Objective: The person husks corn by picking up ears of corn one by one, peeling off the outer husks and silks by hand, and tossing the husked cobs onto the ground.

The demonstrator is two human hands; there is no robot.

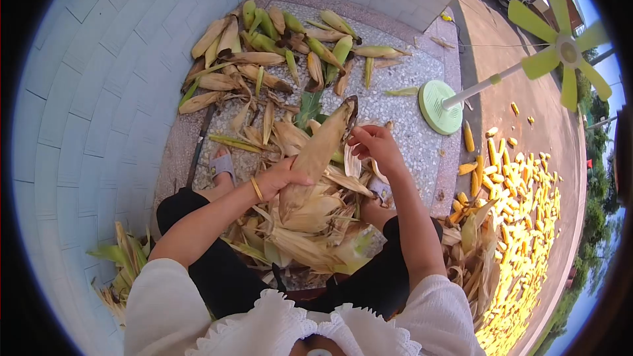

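An ear of corn in dry tan husk slants up in front of me, its dark, withered tip pointing away. My left hand is wrapped round its lower part. Just right of the tip, my right hand has its fingers curled in towards the thumb. Whether they pinch a bit of husk or silk is too small to make out. Beneath both hands, between my legs, lies a heap of loose stripped husks.
Ahead lies a pile of unhusked corn ears, green and tan. A green standing fan is at the right. Beyond it, husked yellow cobs cover the sunny ground. A tiled wall runs along the left. More husks lie by my right knee.
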